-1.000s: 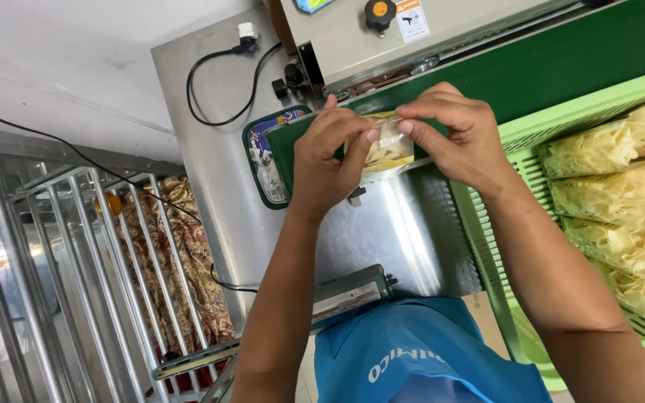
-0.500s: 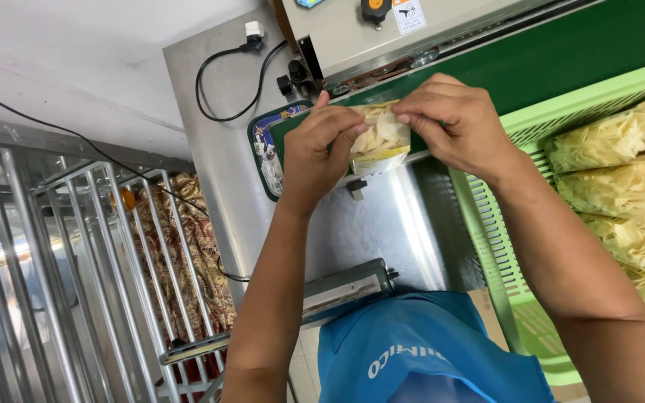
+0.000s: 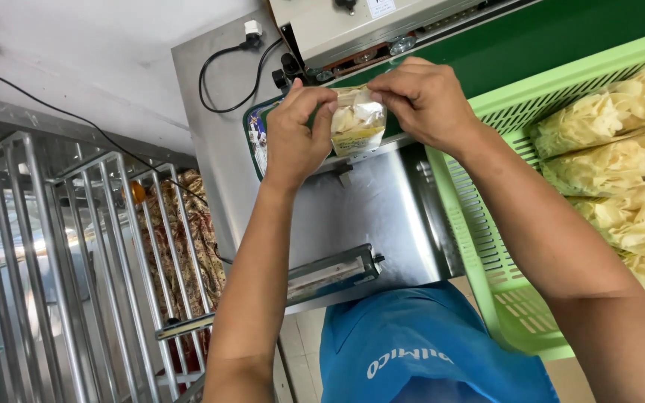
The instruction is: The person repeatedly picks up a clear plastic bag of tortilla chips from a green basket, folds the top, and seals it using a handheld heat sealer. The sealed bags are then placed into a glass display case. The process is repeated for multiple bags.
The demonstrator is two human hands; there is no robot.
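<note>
A small clear bag of pale chips (image 3: 357,123) with a yellow label is held up by its top edge between both hands. My left hand (image 3: 298,136) pinches the bag's left top corner and my right hand (image 3: 425,101) pinches the right top corner. The bag hangs over the green belt (image 3: 531,45) of a steel band sealer machine (image 3: 352,26), right at its intake end.
A light green plastic crate (image 3: 487,231) at the right holds several filled chip bags (image 3: 614,149). A steel table surface (image 3: 367,216) lies below the hands. Black cable and plug (image 3: 225,60) at the back left; metal rack bars (image 3: 61,246) on the left.
Both hands and the bag have shifted slightly up toward the sealer's intake; the grip has tightened along the bag's top edge.
</note>
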